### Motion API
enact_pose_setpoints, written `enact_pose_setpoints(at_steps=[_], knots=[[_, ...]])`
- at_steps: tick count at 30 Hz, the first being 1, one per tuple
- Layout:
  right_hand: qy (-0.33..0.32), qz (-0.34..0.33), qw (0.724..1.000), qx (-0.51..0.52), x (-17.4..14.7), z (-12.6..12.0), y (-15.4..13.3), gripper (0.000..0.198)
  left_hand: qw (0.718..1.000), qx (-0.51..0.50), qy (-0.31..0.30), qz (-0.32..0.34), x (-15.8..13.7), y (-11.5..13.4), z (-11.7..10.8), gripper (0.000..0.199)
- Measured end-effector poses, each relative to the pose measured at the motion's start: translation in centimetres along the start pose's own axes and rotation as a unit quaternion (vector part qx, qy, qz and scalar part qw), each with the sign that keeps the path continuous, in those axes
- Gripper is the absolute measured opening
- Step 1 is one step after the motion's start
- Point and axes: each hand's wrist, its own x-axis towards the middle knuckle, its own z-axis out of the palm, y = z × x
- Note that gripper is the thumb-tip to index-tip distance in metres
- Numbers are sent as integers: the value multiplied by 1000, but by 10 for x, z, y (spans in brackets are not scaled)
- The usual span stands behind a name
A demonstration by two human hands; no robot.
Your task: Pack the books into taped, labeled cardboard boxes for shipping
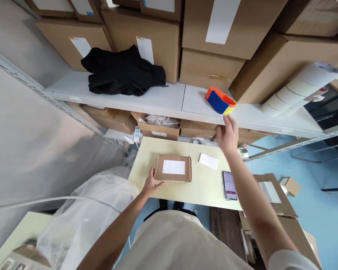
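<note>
A closed brown cardboard box (160,167) with a white label on top lies on the pale yellow table. My left hand (150,184) is at its lower left corner, thumb and fingers spread, seemingly touching the edge without gripping. My right hand (228,135) is raised to the front edge of the shelf, its fingers bent and somewhat apart, with nothing visible in them. Just beyond those fingertips, an orange, blue and yellow fabric loop (220,102) stands on the shelf; whether they touch it I cannot tell.
On the table (202,191) lie a white card-like stack (208,161) and a phone (230,185). The shelf (174,98) above holds a black garment (121,73), large cartons (154,45) and white rolls (295,90). Opened cartons (290,221) stand at the right; a translucent plastic bag (92,210) bulges at the left.
</note>
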Motion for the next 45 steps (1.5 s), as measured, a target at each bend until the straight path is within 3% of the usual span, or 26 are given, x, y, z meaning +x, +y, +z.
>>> enact_pose_setpoints(at_steps=[2, 5, 6, 8, 11, 16, 20, 26, 29, 32, 34, 37, 40, 43, 45], knots=[[-54, 91, 992, 63, -95, 22, -15, 60, 999, -17, -30, -27, 1, -11, 0, 89], [-230, 215, 935, 163, -215, 66, -42, 69, 996, -39, -70, -41, 3, -17, 2, 63], [-275, 244, 907, 204, -239, 80, -50, 69, 995, -44, -77, -43, 4, -16, 1, 56], [-292, 312, 863, 270, -263, 96, -64, 60, 995, -53, -76, -41, 5, -9, -3, 45], [-253, 360, 844, 309, -255, 90, -73, 42, 997, -55, -55, -1, 7, 11, -16, 36], [-230, 347, 874, 249, -219, 48, -70, 47, 995, 55, -29, 82, 23, 51, -34, 40], [-262, 370, 873, 179, -207, 41, -70, 50, 989, 122, -65, 55, 37, 66, -33, 46], [-282, 379, 863, 176, -204, 53, -66, 49, 986, 138, -93, 27, 45, 63, -24, 41], [-289, 368, 859, 206, -208, 56, -62, 50, 988, 148, -47, 20, 42, 65, -22, 32], [-295, 369, 843, 255, -216, 56, -53, 55, 984, 170, 32, 49, 38, 78, -20, 43], [-290, 380, 841, 252, -219, 56, -37, 58, 977, 185, 52, 91, 38, 96, -15, 46], [-268, 356, 883, 150, -215, 58, 5, 50, 967, 199, 23, 160, 51, 135, 7, 42], [-290, 269, 918, 21, -199, 69, 59, 41, 955, 209, -69, 199, 80, 177, 52, 37], [-359, 198, 911, -43, -187, 90, 100, 49, 940, 245, -169, 168, 113, 203, 108, 35], [-394, 171, 901, -64, -189, 103, 112, 50, 935, 270, -196, 123, 129, 206, 137, 34]])
